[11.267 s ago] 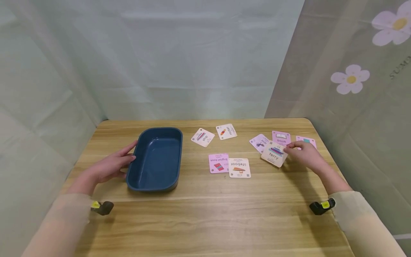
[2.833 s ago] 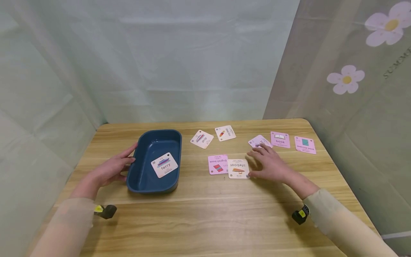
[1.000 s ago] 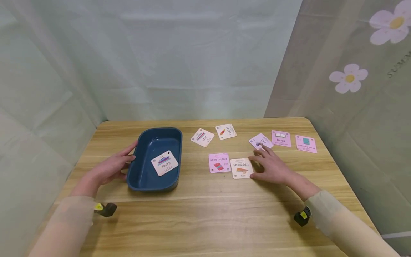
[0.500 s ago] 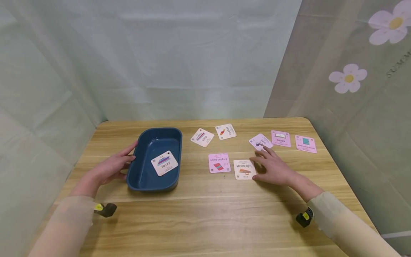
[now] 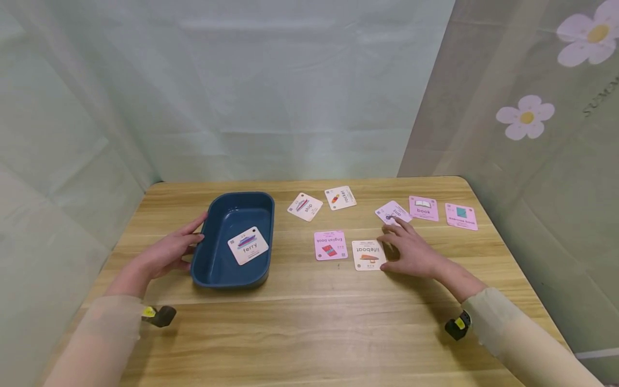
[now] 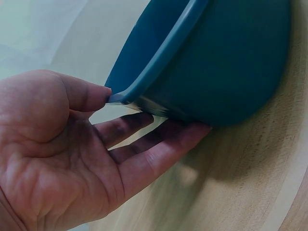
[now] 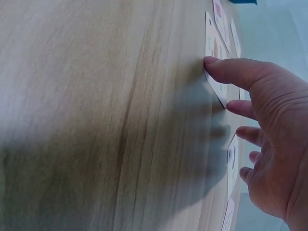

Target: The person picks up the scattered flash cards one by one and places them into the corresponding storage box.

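A deep dark-blue plastic tray (image 5: 231, 284) stands at the left. My left hand (image 5: 170, 250) holds its left side, thumb at the rim and fingers under it against the outer wall, as the left wrist view shows. Inside lies a ferry card (image 5: 248, 246). My right hand (image 5: 411, 250) is over the right side of the lifeboat card (image 5: 366, 252), which lies flat on the table. In the right wrist view the thumb (image 7: 219, 67) touches this card's near edge and the index fingertip is at its corner. Other fingertips overlap the ant card (image 5: 390, 211).
Left of the lifeboat card lies the English book card (image 5: 331, 245). Ship (image 5: 305, 207) and rocket cards (image 5: 340, 198) are farther back. The book (image 5: 423, 208) and exercise book cards (image 5: 461, 217) lie at the right. Cloth walls (image 5: 290, 107) border the wooden table (image 5: 309, 333).
The ferry card went from my right hand into the tray. My right hand moved to the lifeboat card, which slid right, off the English book card. My left hand stayed at the tray.
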